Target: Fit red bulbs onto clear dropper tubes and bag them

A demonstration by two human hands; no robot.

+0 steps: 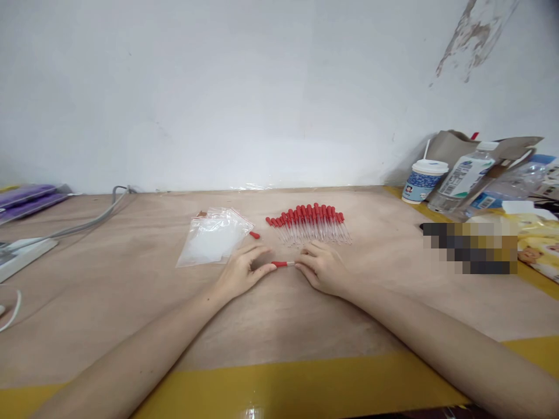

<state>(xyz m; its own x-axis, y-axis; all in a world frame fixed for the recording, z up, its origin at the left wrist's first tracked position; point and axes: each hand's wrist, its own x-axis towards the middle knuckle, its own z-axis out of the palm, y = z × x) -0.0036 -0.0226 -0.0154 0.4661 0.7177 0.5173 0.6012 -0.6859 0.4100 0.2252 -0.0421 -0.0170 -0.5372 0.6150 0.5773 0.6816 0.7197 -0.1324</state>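
A glass dropper with a red rubber bulb (280, 264) lies crosswise between my hands, just above the table. My right hand (321, 267) pinches its clear tube between thumb and fingers, hiding the tip. At the bulb end, the thumb of my left hand (244, 267) touches the red rubber, while the other fingers curve apart from it. Beyond my right hand, several red-bulbed droppers (312, 218) lie side by side in a row, bulbs away from me. Another red bulb (255, 235) rests near my left fingers, beside clear zip bags (212, 238).
At the right stand a lidded paper cup (423, 181), a water bottle (465, 177) and a yellow package (541, 238). A power strip (26, 256) with a grey cable (94, 221) and purple packs (32, 198) are at the left. Yellow tape (262, 384) edges the brown-covered table (131, 291).
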